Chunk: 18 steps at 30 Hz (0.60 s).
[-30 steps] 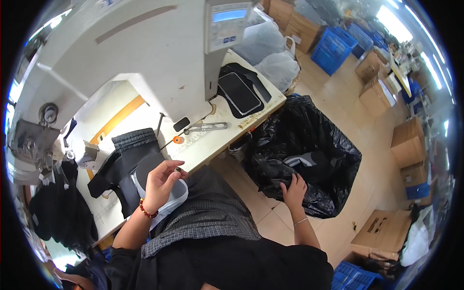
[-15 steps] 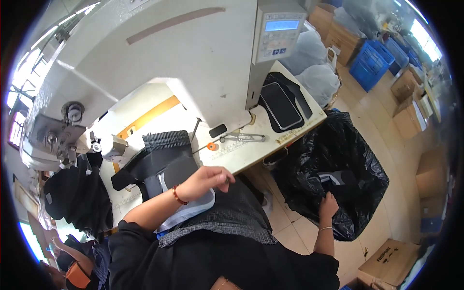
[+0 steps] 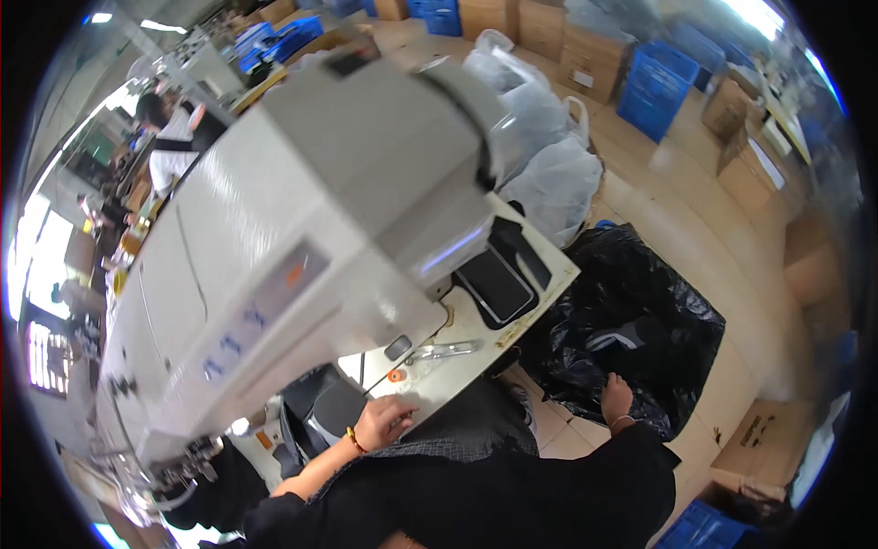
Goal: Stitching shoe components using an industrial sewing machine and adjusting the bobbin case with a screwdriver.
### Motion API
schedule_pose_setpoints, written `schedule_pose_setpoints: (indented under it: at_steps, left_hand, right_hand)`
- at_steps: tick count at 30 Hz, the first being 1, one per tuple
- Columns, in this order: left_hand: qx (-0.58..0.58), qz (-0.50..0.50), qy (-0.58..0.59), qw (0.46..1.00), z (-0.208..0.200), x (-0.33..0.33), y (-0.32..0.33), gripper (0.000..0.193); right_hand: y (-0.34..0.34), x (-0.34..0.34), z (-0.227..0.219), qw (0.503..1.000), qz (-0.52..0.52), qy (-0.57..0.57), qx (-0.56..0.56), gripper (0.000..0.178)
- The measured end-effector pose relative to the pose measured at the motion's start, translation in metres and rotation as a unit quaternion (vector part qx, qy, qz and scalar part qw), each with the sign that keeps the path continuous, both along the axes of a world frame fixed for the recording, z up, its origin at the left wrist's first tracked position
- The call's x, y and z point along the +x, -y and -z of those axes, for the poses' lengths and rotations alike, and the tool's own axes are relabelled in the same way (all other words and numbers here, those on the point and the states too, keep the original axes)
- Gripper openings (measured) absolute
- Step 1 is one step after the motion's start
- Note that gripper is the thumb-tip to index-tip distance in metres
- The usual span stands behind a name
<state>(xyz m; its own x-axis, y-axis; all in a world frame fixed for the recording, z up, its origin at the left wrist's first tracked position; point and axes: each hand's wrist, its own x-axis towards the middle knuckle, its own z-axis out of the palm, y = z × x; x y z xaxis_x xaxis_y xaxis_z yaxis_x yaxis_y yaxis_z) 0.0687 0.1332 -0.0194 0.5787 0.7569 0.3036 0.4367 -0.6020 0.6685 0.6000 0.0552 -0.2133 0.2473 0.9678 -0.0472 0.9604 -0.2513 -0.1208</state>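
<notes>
My left hand (image 3: 386,422) is over the near edge of the white worktable (image 3: 448,389). Its fingers are curled together, and whatever they may hold is too small to make out. Beside it lies a dark grey padded fabric piece (image 3: 339,409), partly under the arm of a big pale sewing machine (image 3: 224,265). To the right, my right hand (image 3: 616,399) is closed at the near rim of a large black plastic bag (image 3: 672,316). Inside that bag lies a black and grey piece (image 3: 620,339). The machine hides much of the tabletop.
A silver metal tool (image 3: 445,349) and an orange bobbin-like ring (image 3: 396,375) lie on the table. Black panels (image 3: 499,285) sit at its right end. Beyond stand stuffed clear plastic bags (image 3: 553,188) and a blue crate (image 3: 657,91). A cardboard box (image 3: 766,444) is at lower right.
My view has swung upward and away, showing the machine's top and more of the room. My right hand stays at the bag's rim; my left hand stays near the table edge, fingers curled.
</notes>
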Motion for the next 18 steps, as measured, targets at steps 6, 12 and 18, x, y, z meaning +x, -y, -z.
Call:
schedule_pose_setpoints:
  at_steps: [6, 12, 18]
  left_hand:
    - [0.034, 0.010, -0.077, 0.996, -0.007, 0.014, 0.002, 0.026]
    - [-0.014, -0.007, -0.221, 0.975, -0.028, 0.021, 0.004, 0.028]
    - [-0.031, -0.004, -0.276, 0.961, -0.057, 0.057, -0.002, 0.024]
  right_hand:
    - [0.001, 0.010, 0.002, 0.997, 0.008, -0.003, -0.079, 0.026]
    - [-0.010, 0.001, -0.024, 0.995, 0.015, -0.054, -0.078, 0.057]
    - [-0.015, 0.008, -0.040, 0.978, 0.029, -0.070, -0.193, 0.081]
